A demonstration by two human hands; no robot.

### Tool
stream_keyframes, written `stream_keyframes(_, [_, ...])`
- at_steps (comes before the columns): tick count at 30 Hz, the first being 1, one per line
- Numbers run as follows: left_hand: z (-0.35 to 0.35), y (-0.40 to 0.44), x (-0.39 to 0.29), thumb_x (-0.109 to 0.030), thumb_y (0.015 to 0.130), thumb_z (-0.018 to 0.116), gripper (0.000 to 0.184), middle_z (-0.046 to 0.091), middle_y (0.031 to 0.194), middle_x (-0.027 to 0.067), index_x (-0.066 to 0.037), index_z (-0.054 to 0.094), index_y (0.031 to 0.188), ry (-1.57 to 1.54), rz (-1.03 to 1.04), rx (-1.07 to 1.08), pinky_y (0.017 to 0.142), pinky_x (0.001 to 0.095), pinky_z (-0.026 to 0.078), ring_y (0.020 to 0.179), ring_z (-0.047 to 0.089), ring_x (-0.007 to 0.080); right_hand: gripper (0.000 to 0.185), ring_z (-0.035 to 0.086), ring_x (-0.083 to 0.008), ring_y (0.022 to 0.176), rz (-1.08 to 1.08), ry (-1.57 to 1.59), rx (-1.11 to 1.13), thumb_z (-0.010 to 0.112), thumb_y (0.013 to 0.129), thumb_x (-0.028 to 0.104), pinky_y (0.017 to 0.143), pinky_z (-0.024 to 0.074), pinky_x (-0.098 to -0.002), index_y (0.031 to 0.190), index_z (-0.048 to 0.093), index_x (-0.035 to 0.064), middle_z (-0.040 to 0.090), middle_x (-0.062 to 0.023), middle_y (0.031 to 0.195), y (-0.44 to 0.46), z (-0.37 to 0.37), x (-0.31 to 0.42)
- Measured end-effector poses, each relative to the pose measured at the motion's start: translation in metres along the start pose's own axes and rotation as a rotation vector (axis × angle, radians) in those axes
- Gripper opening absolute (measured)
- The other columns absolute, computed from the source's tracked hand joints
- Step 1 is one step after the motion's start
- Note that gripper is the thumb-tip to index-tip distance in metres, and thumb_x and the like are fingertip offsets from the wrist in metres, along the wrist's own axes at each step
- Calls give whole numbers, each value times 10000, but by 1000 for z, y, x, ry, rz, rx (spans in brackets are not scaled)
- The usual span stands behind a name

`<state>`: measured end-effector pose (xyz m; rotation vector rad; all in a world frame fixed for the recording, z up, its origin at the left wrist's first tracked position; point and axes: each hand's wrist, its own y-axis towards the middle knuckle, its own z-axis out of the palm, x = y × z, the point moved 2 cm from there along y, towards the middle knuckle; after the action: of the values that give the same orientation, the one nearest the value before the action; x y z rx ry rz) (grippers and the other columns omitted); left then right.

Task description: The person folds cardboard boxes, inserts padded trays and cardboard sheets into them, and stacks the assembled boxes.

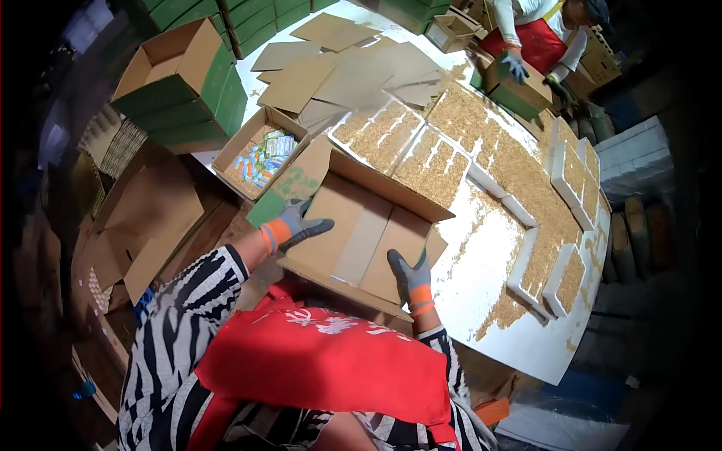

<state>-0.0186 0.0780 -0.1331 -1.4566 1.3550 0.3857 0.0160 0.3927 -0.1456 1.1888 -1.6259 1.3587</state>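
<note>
Open cardboard box [368,233] sat between left hand [295,224] and right hand [411,279], by the near edge of the table [468,259], long axis running hand to hand, each grip holding an opposite end, neither clearly nearer.

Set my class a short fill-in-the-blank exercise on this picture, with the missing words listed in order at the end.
1. The wearer's left hand and right hand are in grey gloves with bright ____ cuffs.
2. Both hands are on a cardboard box whose top is ____, not closed.
3. The wearer's sleeves are patterned in black and ____.
4. The wearer's apron is coloured ____.

Missing words: orange; open; white; red.
</note>
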Motion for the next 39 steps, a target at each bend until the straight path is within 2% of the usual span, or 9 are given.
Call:
stream_keyframes(8, [-1,-35,-50,-459,662,831,1051,461,1370,201,46,307,1420,-318,211,-284,1056,357,362,1258,457,273,443,572,-171,1047,58,380,65,598,932,234,928,482,-320,1281,484,-14,590,-90,1158,-9,-33,6])
stream_keyframes(11, [-54,-27,-40,-303,843,696,737,473,1365,166,36,356,1403,-796,202,-162,1036,334,383,1241,471,233,395,588,-204,1071,69,768,219,528,954,279,917,493,-347,1251,525,19,599,-89,1185,7,-8,64])
stream_keyframes(16, [-228,-61,40,-236,1011,399,448,455,1382,121,15,393,1383,-683,785,-1218,1110,317,316,1283,428,204,477,559,-230,1135,-68,1000,383,499,969,369,985,445,-370,1295,513,22,575,-98,1262,52,90,182])
stream_keyframes(17, [-277,-63,79,-255,1023,365,446,430,1407,106,-10,382,1395,-1073,952,-1287,1130,326,282,1312,396,212,475,553,-232,1145,-145,924,326,500,969,366,1000,434,-367,1293,517,19,570,-101,1272,68,112,199])
stream_keyframes(20, [-389,-106,122,-329,1028,374,473,456,1376,77,-50,380,1409,-873,754,-1596,1079,318,303,1269,417,198,495,547,-254,1154,-223,948,416,530,954,371,1017,430,-378,1291,517,8,561,-110,1285,133,186,240])
stream_keyframes(26, [-488,-90,222,-315,1030,369,487,434,1407,82,-20,368,1418,-732,652,-1472,1068,298,320,1251,442,196,502,595,-221,1018,66,953,783,590,924,368,892,510,-374,1248,508,-6,590,-110,1159,193,350,320])
stream_keyframes(30, [-480,-48,293,-306,1032,365,497,420,1429,86,0,360,1424,-616,649,-1339,1060,285,331,1238,459,195,508,539,-214,1169,-228,562,497,576,934,380,1023,416,-352,1248,546,-18,585,-132,1263,153,443,369])
stream_keyframes(33, [-469,-42,317,-256,1040,337,470,404,1439,86,9,348,1428,-958,685,-1334,1075,280,318,1264,434,191,604,486,-158,1192,36,632,792,620,889,474,1020,380,-321,1301,520,44,513,-63,1331,207,535,319])
stream_keyframes(39, [-452,-68,238,-176,1019,358,429,391,1451,142,32,374,1394,-628,438,-1409,1110,311,271,1302,396,227,615,327,-169,1323,-50,473,674,482,962,400,1072,266,-305,1466,302,97,343,-46,1480,173,465,303])
